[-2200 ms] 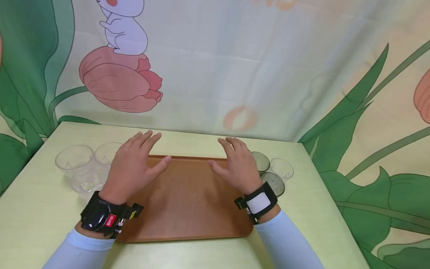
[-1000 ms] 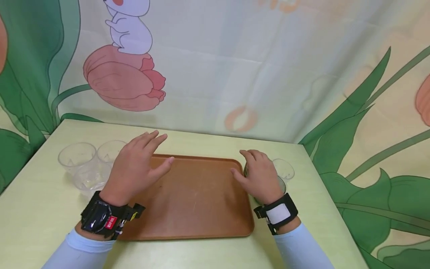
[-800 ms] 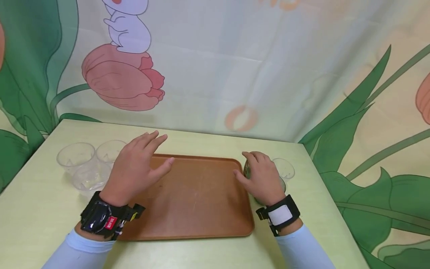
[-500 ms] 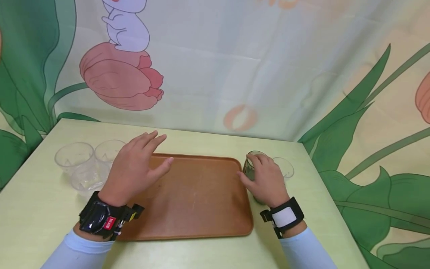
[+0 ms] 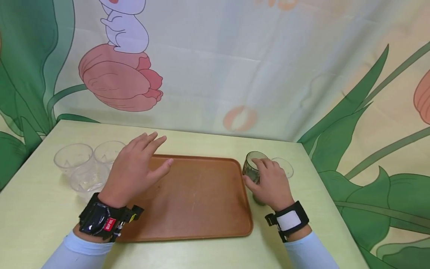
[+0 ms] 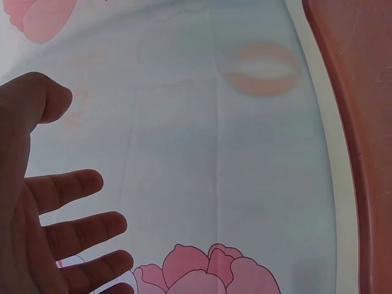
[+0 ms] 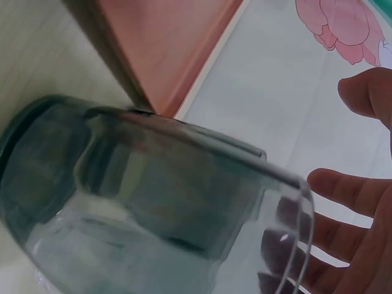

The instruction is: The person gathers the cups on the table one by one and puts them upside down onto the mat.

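Observation:
My left hand [image 5: 131,172] hovers over the left end of the brown tray [image 5: 188,234], palm inward, fingers loosely spread and holding nothing. Over on the right, my right hand [image 5: 272,183] is above two smoky grey glasses. The farther smoky glass [image 5: 249,170] shows beside my fingers; the nearer one [image 5: 258,200] is mostly hidden under the hand. In the right wrist view a smoky glass [image 7: 153,184] fills the foreground, my fingertips right at its rim and the thumb [image 7: 367,92] apart from it. A clear glass [image 5: 285,169] stands partly hidden just beyond the right hand.
Three clear glasses, among them a near one [image 5: 89,179], stand grouped left of the tray, close to my left wrist. The pale table [image 5: 188,256] ends at a printed curtain [image 5: 195,74] along the back and right.
My right hand has moved right from over the tray to the smoky glasses, then slightly farther right and nearer me, uncovering the farther one. The left hand has barely moved.

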Motion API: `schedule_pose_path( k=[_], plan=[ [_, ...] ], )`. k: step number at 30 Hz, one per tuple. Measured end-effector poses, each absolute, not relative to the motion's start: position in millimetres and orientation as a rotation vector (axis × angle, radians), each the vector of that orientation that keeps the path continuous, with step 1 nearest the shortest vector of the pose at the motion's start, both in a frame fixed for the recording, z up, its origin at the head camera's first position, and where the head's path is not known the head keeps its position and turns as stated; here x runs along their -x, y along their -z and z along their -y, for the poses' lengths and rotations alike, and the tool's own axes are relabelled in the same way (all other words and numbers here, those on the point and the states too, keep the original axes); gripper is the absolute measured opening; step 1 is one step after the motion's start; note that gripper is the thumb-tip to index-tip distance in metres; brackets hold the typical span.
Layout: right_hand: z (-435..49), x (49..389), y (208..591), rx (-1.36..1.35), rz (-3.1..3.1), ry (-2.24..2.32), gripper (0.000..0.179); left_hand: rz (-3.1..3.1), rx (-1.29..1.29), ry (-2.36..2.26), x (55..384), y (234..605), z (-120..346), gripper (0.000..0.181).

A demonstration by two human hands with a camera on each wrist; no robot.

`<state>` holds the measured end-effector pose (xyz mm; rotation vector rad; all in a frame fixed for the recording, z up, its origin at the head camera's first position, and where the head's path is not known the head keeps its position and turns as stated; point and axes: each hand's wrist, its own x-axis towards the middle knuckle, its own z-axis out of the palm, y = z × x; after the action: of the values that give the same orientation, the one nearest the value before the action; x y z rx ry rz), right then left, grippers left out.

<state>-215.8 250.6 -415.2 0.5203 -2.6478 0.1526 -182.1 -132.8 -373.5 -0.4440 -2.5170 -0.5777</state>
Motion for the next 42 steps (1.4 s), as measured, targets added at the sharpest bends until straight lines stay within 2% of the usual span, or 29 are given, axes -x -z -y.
schedule_pose_path(
  k=[42],
  plan=[
    [-282, 209, 431, -0.405, 2.715, -0.105, 0.063, 2.589, 0.439, 0.562, 185, 379, 131, 0.066]
  ],
)
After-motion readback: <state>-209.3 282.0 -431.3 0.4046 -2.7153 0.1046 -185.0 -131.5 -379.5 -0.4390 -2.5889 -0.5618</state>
